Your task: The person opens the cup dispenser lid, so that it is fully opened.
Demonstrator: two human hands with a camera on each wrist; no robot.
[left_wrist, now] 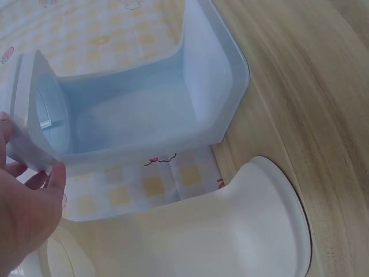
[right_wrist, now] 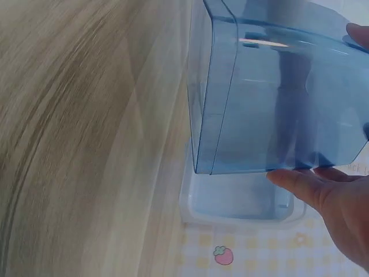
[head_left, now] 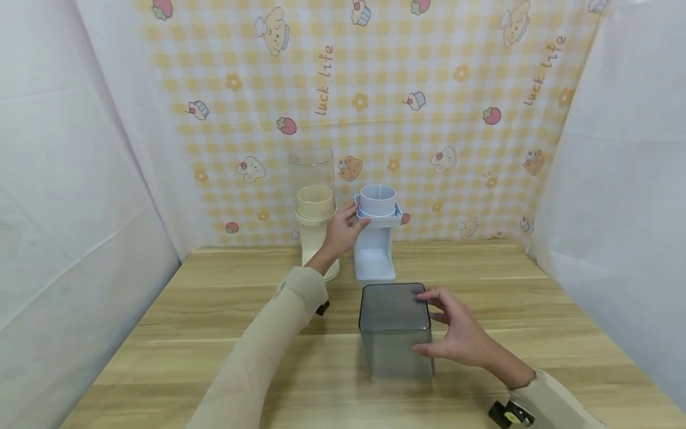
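Observation:
A light blue dispenser stand (head_left: pixel 374 253), with a round cup on its square top, stands upright near the back of the table. At its top left corner, my left hand (head_left: pixel 342 229) grips the rim between thumb and fingers. The left wrist view shows that hand (left_wrist: pixel 29 210) at the end of the stand's collar. Nearer to me, my right hand (head_left: pixel 455 330) holds a see-through grey square container (head_left: pixel 396 351) by its right side. In the right wrist view, thumb and fingers of the right hand (right_wrist: pixel 340 205) lie on opposite sides of the container (right_wrist: pixel 259 109).
A cream dispenser stand (head_left: pixel 312 238) with a clear cylinder (head_left: pixel 311 170) on top stands just left of the blue one, behind my left forearm. Behind them hangs a yellow checked cloth (head_left: pixel 429 131). White sheets (head_left: pixel 69 149) close off both sides of the wooden table (head_left: pixel 203 333).

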